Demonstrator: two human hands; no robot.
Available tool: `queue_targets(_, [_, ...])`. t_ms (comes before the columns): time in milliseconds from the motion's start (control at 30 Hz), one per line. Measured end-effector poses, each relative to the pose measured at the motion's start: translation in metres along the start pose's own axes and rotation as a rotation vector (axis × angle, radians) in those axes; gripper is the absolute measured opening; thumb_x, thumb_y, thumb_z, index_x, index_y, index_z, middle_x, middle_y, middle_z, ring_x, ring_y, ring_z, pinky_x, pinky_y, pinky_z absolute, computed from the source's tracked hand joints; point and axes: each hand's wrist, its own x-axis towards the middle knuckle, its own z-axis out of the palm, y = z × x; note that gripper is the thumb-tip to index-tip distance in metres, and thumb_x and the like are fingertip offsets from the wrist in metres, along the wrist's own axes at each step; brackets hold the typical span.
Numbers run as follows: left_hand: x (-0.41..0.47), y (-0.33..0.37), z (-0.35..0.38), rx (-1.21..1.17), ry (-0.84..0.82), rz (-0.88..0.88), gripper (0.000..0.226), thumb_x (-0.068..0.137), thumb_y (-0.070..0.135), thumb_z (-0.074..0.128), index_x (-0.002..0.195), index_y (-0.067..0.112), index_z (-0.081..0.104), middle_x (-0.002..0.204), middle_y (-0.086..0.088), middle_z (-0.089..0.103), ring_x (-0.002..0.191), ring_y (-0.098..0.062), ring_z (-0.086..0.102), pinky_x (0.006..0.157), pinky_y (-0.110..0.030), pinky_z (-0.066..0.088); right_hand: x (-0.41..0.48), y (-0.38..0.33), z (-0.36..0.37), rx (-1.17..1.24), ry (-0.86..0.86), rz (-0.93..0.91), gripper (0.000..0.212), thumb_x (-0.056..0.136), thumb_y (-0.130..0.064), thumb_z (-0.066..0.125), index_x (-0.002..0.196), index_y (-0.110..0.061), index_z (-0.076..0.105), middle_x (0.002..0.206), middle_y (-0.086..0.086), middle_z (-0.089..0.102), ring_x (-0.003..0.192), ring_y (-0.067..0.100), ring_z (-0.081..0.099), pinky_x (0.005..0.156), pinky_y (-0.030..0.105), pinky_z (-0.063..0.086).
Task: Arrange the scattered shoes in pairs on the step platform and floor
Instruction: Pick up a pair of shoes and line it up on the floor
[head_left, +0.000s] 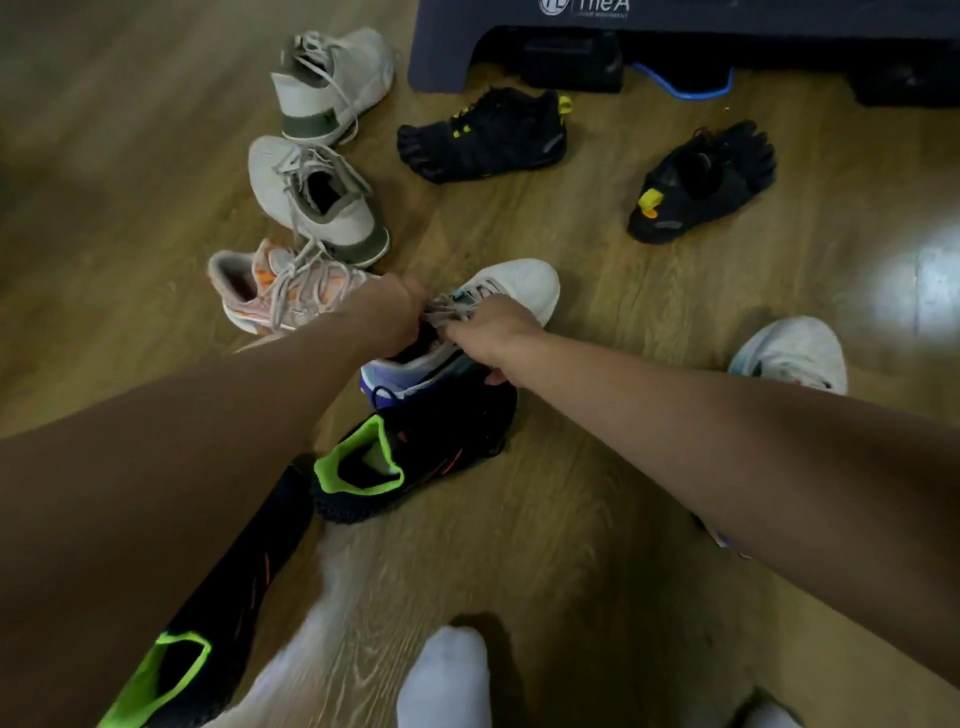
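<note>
Both hands meet at a white sneaker (524, 286) with a blue heel in the middle of the floor. My left hand (395, 317) grips its collar and laces. My right hand (488, 332) pinches the laces from the right. Its white mate (795, 353) lies at the right, partly behind my right arm. Two grey sneakers (317, 192) (332, 78) lie upper left, with a pink-orange sneaker (270, 286) below them. Two black toe shoes (488, 135) (706, 176) lie near the dark step platform (447, 52). Black shoes with green collars (410, 457) (208, 623) lie close to me.
The floor is wood laminate. A blue cord (680, 88) and dark blocks sit under the platform. My feet in white socks (447, 675) stand at the bottom edge. A bright glare patch (914, 291) marks the floor at the right.
</note>
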Motion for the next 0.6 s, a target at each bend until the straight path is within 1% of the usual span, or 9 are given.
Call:
queue_targets(67, [0.000,0.007,-0.006,0.102,0.092,0.035,0.036,0.090,0.023,0.047,0.122,0.008,0.055,0.111,-0.024,0.059,0.099,-0.041,0.058,0.074,-0.039,0.046,0.001,0.000,-0.003,0.027,0.033,0.016,0.027,0.091,-0.030,0.055,0.100,-0.006,0.061,0.089,0.011,0.063,0.079,0.030,0.066,0.068,0.043,0.060])
queue_targets(133, [0.000,0.023,-0.018,0.152,0.204,0.085,0.034,0.089,0.025,0.049,0.118,0.010,0.058,0.103,-0.022,0.060,0.093,-0.040,0.060,0.066,-0.036,0.039,0.002,0.002,-0.014,0.054,0.073,0.027,0.026,0.092,-0.022,0.052,0.105,-0.001,0.061,0.089,0.014,0.064,0.072,0.030,0.067,0.064,0.042,0.061])
queue_targets(200, [0.003,0.046,-0.033,0.156,0.260,0.137,0.032,0.087,0.028,0.053,0.113,0.010,0.059,0.094,-0.018,0.061,0.084,-0.037,0.060,0.062,-0.035,0.037,0.001,0.008,-0.031,0.040,0.134,0.009,0.019,0.091,-0.015,0.053,0.100,0.000,0.062,0.081,0.013,0.063,0.063,0.030,0.067,0.060,0.041,0.060])
queue_targets(267, [0.006,0.071,-0.047,0.165,0.271,0.186,0.031,0.087,0.030,0.056,0.108,0.008,0.060,0.081,-0.012,0.055,0.071,-0.028,0.054,0.059,-0.033,0.036,-0.002,0.018,-0.051,0.034,0.204,0.004,0.014,0.089,-0.009,0.054,0.094,0.000,0.063,0.079,0.015,0.064,0.063,0.032,0.068,0.059,0.044,0.060])
queue_targets(300, [0.007,0.084,-0.052,0.149,0.280,0.206,0.029,0.086,0.030,0.057,0.105,0.007,0.060,0.078,-0.010,0.053,0.069,-0.026,0.051,0.058,-0.033,0.037,-0.004,0.025,-0.061,0.025,0.238,0.004,0.012,0.087,-0.008,0.055,0.091,0.000,0.063,0.077,0.015,0.064,0.062,0.033,0.069,0.059,0.045,0.060])
queue_targets(400, [0.009,0.123,-0.054,0.022,0.332,0.254,0.021,0.081,0.029,0.062,0.088,0.010,0.056,0.074,-0.008,0.050,0.065,-0.024,0.047,0.057,-0.034,0.038,-0.013,0.050,-0.094,-0.069,0.334,0.023,0.010,0.084,-0.008,0.057,0.091,-0.004,0.063,0.076,0.013,0.068,0.060,0.029,0.070,0.058,0.042,0.060])
queue_targets(467, [0.009,0.150,-0.045,-0.103,0.339,0.309,0.014,0.082,0.024,0.058,0.080,0.012,0.051,0.076,-0.010,0.057,0.064,-0.022,0.046,0.057,-0.034,0.039,-0.021,0.072,-0.117,-0.145,0.358,0.043,0.007,0.084,-0.008,0.055,0.087,-0.008,0.061,0.072,0.013,0.069,0.051,0.025,0.069,0.053,0.039,0.060])
queue_targets(533, [0.009,0.178,-0.034,-0.209,0.279,0.327,0.012,0.084,0.020,0.056,0.084,0.009,0.056,0.081,-0.012,0.062,0.066,-0.023,0.051,0.059,-0.033,0.044,-0.031,0.096,-0.136,-0.203,0.364,0.075,0.004,0.085,-0.009,0.053,0.082,-0.010,0.056,0.067,0.014,0.068,0.048,0.024,0.068,0.051,0.038,0.059])
queue_targets(600, [0.006,0.202,-0.021,-0.300,0.207,0.292,0.014,0.084,0.019,0.056,0.091,0.008,0.061,0.081,-0.010,0.061,0.070,-0.025,0.056,0.058,-0.032,0.043,-0.042,0.120,-0.143,-0.247,0.363,0.113,0.004,0.084,-0.009,0.052,0.083,-0.008,0.055,0.062,0.014,0.066,0.047,0.024,0.067,0.048,0.034,0.058])
